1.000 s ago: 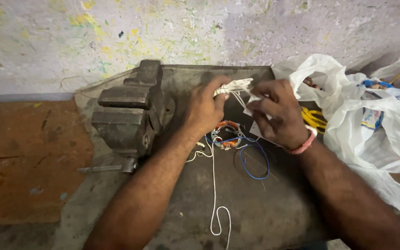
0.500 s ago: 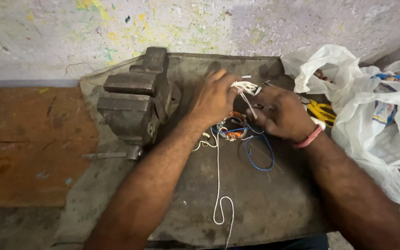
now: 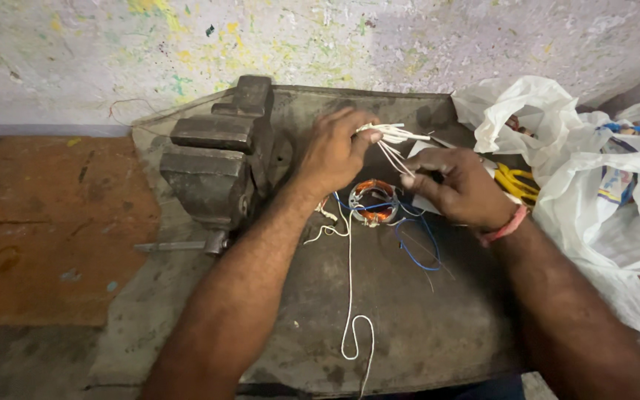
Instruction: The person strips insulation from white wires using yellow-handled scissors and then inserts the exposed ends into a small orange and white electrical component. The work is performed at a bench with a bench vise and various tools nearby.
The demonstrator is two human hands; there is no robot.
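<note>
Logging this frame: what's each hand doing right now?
Left hand: pinching the white wires.
Right hand: closed on the same wires, lower down.

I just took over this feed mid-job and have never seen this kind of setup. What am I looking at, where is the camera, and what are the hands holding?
There is no machine here: a person works with two bare hands, filmed by a camera worn on the head, looking down. The left hand pinches a bundle of thin white wires at its tip; the right hand holds the same strands lower down. Below them, on a dark metal plate, lies a small copper coil with blue wires and a long white wire. A heavy bench vise sits to the left; white plastic bags and yellow-handled pliers to the right.
</note>
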